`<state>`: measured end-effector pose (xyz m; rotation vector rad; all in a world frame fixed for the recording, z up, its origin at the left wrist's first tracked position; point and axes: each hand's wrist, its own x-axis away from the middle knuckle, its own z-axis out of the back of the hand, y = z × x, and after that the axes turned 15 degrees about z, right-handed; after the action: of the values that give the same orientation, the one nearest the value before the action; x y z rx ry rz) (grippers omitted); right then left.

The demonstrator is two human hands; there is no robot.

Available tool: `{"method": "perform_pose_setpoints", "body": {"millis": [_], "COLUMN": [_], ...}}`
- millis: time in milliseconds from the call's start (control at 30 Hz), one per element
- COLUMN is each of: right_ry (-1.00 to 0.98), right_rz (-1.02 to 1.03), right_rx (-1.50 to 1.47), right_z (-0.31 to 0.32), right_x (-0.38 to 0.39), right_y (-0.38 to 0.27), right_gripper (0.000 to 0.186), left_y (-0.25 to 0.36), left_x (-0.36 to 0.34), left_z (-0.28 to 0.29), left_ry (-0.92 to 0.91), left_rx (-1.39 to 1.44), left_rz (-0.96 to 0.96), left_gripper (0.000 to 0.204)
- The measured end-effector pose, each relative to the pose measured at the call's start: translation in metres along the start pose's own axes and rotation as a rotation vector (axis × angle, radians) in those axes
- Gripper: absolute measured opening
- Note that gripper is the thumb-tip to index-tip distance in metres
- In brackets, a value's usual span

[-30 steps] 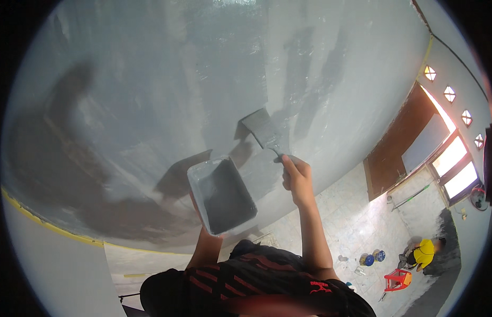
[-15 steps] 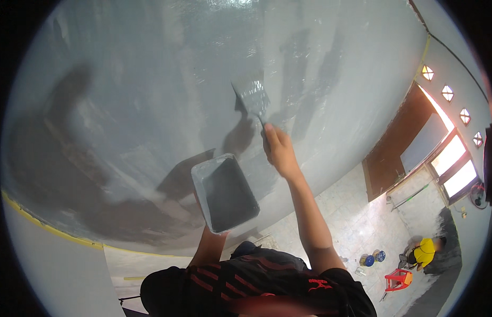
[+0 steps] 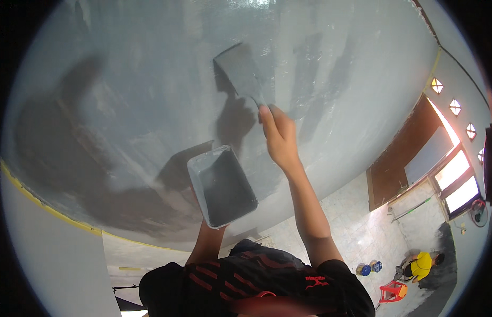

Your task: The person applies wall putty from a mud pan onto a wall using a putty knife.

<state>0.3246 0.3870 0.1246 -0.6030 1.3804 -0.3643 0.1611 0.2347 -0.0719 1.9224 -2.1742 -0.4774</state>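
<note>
My right hand point(image 3: 280, 134) is closed round the handle of a wide putty knife point(image 3: 240, 68), whose grey-smeared blade is up against or very near the wall point(image 3: 166, 68). The wall is coated in grey, wet and glossy in places. My left hand point(image 3: 205, 225) holds up a rectangular tray point(image 3: 195, 177) from below, below and left of the right hand. Its fingers are mostly hidden by the tray. Dark grey coating point(image 3: 225, 195) covers the inside of the tray.
Below right, a person in a yellow top point(image 3: 421, 265) crouches on the floor beside a red stool point(image 3: 393, 291) and two blue-lidded cans point(image 3: 364, 270). A brown door panel point(image 3: 396, 153) and a window point(image 3: 457, 182) are at the right. Yellow tape point(image 3: 45, 208) edges the wall.
The right hand has moved up along the wall, and the putty knife's blade has shifted up and left, tilting further left. The tray has moved slightly up and left in the view.
</note>
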Motion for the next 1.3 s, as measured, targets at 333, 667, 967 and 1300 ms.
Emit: {"method": "perform_pose_setpoints", "body": {"millis": [333,667,967,1300], "right_ry": [-0.103,-0.079,-0.086,-0.238], "right_rz": [-0.218,-0.066,-0.017,-0.385], "right_rx": [0.106,-0.065,0.018,-0.064], "right_z": [-0.014,-0.008,-0.059,-0.027], "right_x": [0.108,0.068,0.029,0.213], "right_y": [0.056,0.0,-0.003,0.043], "right_gripper": [0.053,0.045,0.048,0.045], "left_y": [0.018,0.011,0.019,0.022], "left_x": [0.017,0.024,0.049,0.08], "left_z": [0.008,0.002,0.016,0.031], "left_ry": [-0.036,-0.035,-0.064,-0.102], "left_rx": [0.02,0.007,0.028,0.076], "left_rz": [-0.045,-0.086,-0.114,-0.164], "left_gripper": [0.053,0.055,0.057,0.06]}}
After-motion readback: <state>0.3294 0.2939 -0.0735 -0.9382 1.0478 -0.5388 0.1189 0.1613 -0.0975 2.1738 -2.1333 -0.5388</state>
